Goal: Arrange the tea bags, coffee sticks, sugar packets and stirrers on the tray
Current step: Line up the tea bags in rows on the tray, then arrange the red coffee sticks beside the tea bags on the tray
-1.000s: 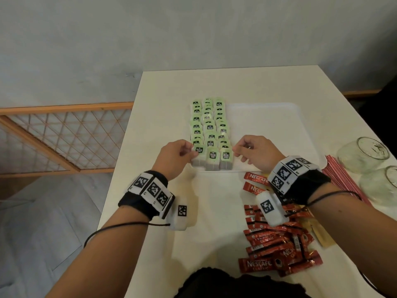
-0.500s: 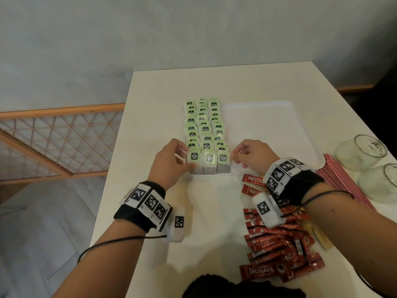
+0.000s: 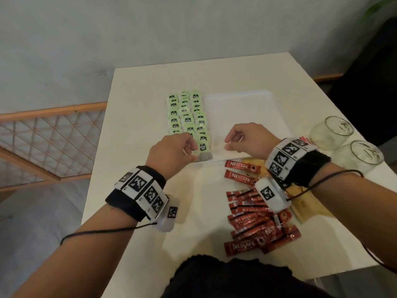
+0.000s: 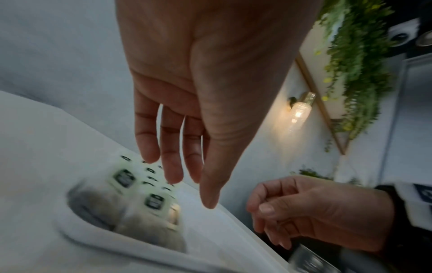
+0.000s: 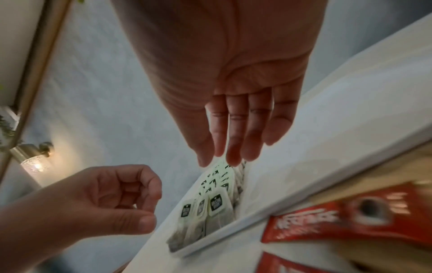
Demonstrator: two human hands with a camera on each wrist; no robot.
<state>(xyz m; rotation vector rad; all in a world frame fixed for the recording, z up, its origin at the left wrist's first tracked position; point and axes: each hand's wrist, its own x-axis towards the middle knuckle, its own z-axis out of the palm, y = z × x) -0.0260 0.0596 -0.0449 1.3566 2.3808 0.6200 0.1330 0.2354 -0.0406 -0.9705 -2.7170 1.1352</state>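
Note:
Green-tagged tea bags lie in three columns along the left side of the white tray. My left hand hovers over the front row with loosely bent fingers and holds nothing. Loosely curled and also empty, my right hand hangs above the bare part of the tray near its front rim. Red coffee sticks are heaped on the table before the tray. Brown sugar packets lie under my right wrist. Only a tip of the red stirrers shows.
Two glass jars stand at the table's right edge. The table ends at the left beside a wooden lattice rail. A grey wall lies behind.
Both hands have come off the front row of tea bags. My right hand has shifted right over the bare tray; the left has lifted slightly.

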